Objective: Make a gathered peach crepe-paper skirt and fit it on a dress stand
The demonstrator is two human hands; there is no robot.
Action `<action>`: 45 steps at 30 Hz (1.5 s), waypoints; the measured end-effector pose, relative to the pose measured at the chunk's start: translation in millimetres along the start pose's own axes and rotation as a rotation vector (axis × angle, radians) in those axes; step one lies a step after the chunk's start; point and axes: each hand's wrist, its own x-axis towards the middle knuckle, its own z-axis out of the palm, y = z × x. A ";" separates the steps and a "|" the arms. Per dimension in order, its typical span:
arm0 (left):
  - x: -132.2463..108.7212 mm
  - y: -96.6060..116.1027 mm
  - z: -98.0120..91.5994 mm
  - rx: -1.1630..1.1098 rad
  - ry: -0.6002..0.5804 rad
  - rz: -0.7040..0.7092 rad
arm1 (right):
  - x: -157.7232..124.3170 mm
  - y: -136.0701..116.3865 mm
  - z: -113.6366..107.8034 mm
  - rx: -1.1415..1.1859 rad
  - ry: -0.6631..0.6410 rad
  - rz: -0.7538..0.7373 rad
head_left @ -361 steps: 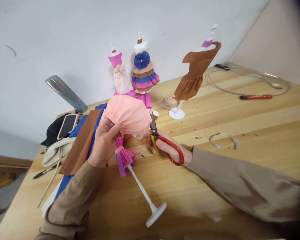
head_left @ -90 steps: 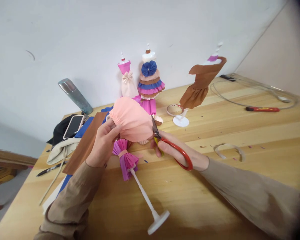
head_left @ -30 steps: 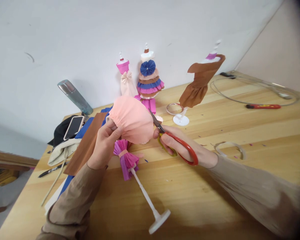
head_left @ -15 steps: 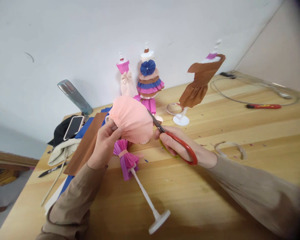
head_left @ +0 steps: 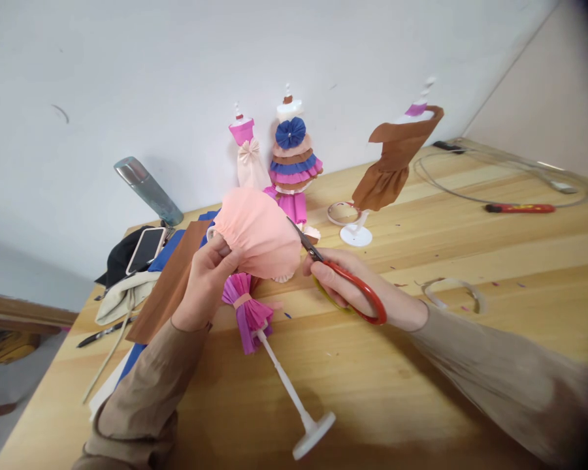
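Note:
Pinched between the thumb and fingers of my left hand (head_left: 208,277) is a gathered piece of pink crepe paper (head_left: 262,235), fanned out to the right. My right hand (head_left: 345,277) grips red-handled scissors (head_left: 360,290); the dark blades point up and left, beside the paper's right edge. Whether the blades touch the paper I cannot tell. Below the paper lies a small white mannequin stand (head_left: 284,382), tilted toward me, with a pleated pink and purple skirt (head_left: 247,310) at its far end. The pink paper hides what is behind it.
Dressed mini mannequins stand behind: one with a pale skirt (head_left: 252,166), one with tiered ruffles (head_left: 295,163), one in brown (head_left: 385,166). At left are a spray can (head_left: 149,192), phone (head_left: 147,251), brown sheet (head_left: 169,287) and pen (head_left: 105,333). Tape rolls, a red cutter (head_left: 519,209) and cable lie right.
Almost nothing differs. The whole view has shifted very slightly, while both hands, the pink crepe paper and the scissors keep nearly the same positions.

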 end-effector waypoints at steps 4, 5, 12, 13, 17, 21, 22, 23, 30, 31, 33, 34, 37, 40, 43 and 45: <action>0.6 0.3 -0.2 -0.013 -0.010 -0.001 | -1.5 0.3 -3.4 0.018 -0.074 0.007; 0.7 0.3 -0.4 -0.016 -0.014 0.000 | -1.8 0.3 -4.0 0.020 -0.085 0.006; 1.0 -1.6 -2.3 -0.030 -0.082 0.035 | -1.2 5.3 -4.4 0.076 -0.119 -0.038; 1.1 -2.0 -2.5 -0.031 -0.094 0.047 | -1.1 6.2 -4.3 0.078 -0.122 -0.043; 1.1 -2.5 -2.6 -0.006 -0.126 0.081 | -1.7 8.3 -4.9 0.078 -0.119 -0.052; 0.5 -1.9 -1.6 0.035 -0.142 0.114 | -3.0 7.8 -5.6 0.067 -0.125 -0.054; 0.4 -1.8 -1.5 0.040 -0.147 0.119 | -3.2 7.5 -5.5 0.067 -0.126 -0.056; 0.2 -1.8 -1.4 0.043 -0.150 0.121 | -3.4 7.1 -5.4 0.070 -0.126 -0.057; -0.2 -1.3 -1.0 0.056 -0.146 0.121 | -2.4 6.6 -3.8 0.077 -0.103 -0.048; -0.2 -1.0 -0.8 0.058 -0.145 0.122 | -2.1 7.0 -3.8 0.079 -0.102 -0.048; -0.1 -0.5 -0.3 0.065 -0.140 0.125 | -2.0 8.0 -3.7 0.069 -0.102 -0.048; 0.0 -0.3 -0.1 0.070 -0.139 0.127 | -2.0 8.6 -3.8 0.063 -0.103 -0.049; 0.0 0.1 0.7 0.073 -0.141 0.136 | -2.6 10.3 -3.8 0.060 -0.106 -0.051; -0.3 0.4 1.5 0.063 -0.144 0.136 | -2.9 11.3 -4.0 0.070 -0.109 -0.052; -0.8 1.3 2.2 0.056 -0.141 0.131 | -2.8 11.1 -4.0 0.063 -0.105 -0.049; -1.2 1.9 2.4 0.053 -0.143 0.126 | -2.8 10.5 -3.7 0.048 -0.094 -0.042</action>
